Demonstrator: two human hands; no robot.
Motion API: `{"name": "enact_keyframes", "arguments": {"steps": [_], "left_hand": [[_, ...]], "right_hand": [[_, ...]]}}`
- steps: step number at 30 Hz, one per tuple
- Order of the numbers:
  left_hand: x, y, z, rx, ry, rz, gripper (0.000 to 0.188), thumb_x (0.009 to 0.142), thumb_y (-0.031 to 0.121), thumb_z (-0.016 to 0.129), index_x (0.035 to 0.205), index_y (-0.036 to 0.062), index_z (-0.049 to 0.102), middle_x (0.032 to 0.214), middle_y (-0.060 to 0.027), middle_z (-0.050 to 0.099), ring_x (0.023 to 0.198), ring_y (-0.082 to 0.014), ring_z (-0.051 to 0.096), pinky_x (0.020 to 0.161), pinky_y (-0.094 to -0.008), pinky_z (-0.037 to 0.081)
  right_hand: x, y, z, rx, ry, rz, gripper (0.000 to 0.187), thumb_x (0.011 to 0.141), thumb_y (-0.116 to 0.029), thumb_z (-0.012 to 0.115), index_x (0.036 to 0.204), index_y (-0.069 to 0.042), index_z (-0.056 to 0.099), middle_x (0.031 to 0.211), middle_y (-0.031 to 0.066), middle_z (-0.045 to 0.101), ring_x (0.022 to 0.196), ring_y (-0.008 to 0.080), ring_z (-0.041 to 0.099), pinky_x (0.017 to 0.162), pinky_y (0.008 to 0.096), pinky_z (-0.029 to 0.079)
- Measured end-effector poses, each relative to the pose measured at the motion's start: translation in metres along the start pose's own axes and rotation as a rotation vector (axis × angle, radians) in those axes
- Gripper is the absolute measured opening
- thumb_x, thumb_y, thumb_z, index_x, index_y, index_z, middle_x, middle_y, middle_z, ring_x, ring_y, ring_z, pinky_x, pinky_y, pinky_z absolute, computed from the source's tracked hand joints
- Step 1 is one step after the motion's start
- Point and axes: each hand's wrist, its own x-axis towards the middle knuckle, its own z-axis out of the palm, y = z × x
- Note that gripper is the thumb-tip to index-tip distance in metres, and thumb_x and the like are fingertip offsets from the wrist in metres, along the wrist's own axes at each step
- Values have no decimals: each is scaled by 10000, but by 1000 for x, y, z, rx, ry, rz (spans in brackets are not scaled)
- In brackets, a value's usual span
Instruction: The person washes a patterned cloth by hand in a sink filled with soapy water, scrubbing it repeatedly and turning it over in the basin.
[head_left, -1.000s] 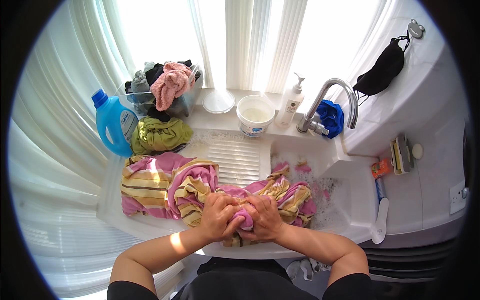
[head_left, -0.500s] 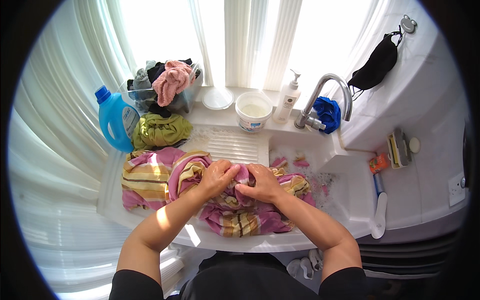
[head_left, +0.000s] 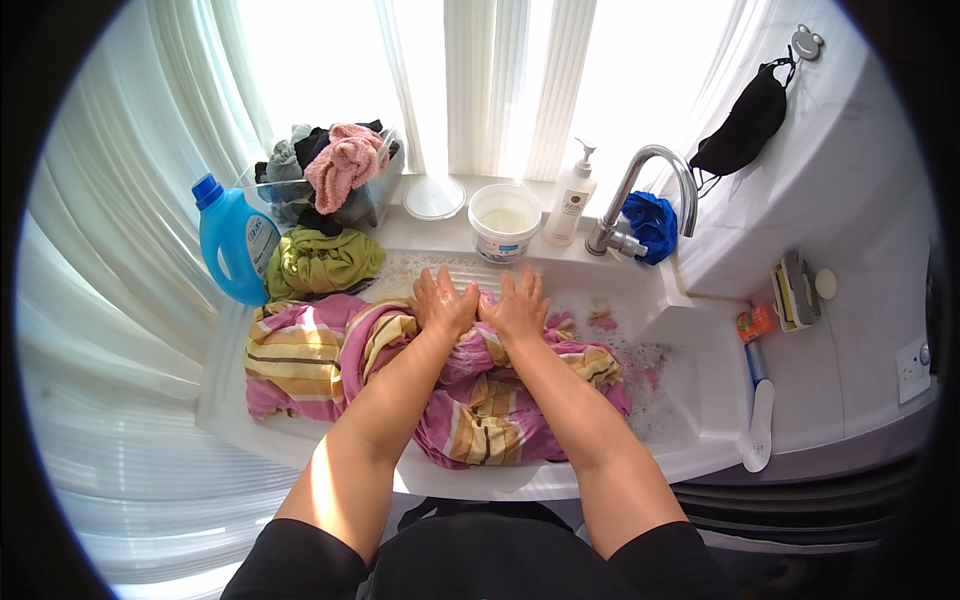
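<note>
A wet pink cloth with yellow, cream and brown stripes lies bunched across the left and middle of the white sink. My left hand rests palm down at the cloth's far edge, fingers apart and pointing away from me. Beside it, thumbs close together, my right hand is flat with its fingers spread. Both hands press over the ridged washboard, which they partly cover. The cloth's right end hangs into the basin, where suds and pink bits of fabric show.
Behind the sink stand a clear bin of clothes, a round lid, a white tub, a pump bottle and a curved faucet. At left are a blue detergent jug and a green cloth; a brush lies right.
Both hands have slid away from me over the washboard, pushing cloth forward. Their fingers, bent around the fabric before, are now stretched and spread; my arms reach out straighter.
</note>
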Motion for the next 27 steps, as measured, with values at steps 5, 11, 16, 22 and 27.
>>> {"name": "enact_keyframes", "arguments": {"steps": [5,11,16,22,27], "left_hand": [[-18,-6,-102,-419,-1015,54,713,826,616,578,1355,140,538,1453,-291,355,1330,-505,323,1088,-623,219],[-80,17,-169,-435,-504,510,580,812,479,675,1225,81,587,1227,-220,527,1161,-415,480,982,-524,358],[-64,13,-115,-502,-502,324,263,863,270,636,936,20,602,884,-191,563,832,-391,537,755,-468,440],[-50,13,-97,-519,-533,262,222,890,209,582,779,18,564,760,-206,541,727,-420,531,652,-498,425],[-43,8,-77,-559,-507,400,182,878,101,550,717,20,527,646,-169,513,600,-394,519,530,-490,406]], "right_hand": [[-16,31,-99,577,-976,-212,709,785,-557,634,1307,-87,538,1400,220,421,1301,387,396,980,629,326],[-108,48,-122,442,-283,-516,917,631,-631,699,1296,-46,460,1262,190,472,1196,330,451,1017,612,262],[-68,47,-84,583,-298,-535,759,584,-567,744,1068,-19,544,979,142,538,929,320,530,902,497,375],[-56,48,-67,673,-287,-531,554,597,-470,747,868,-18,577,857,145,545,818,322,538,762,445,405],[-53,51,-58,677,-385,-537,411,615,-402,743,748,-38,606,723,149,549,717,334,536,736,432,411]]}}
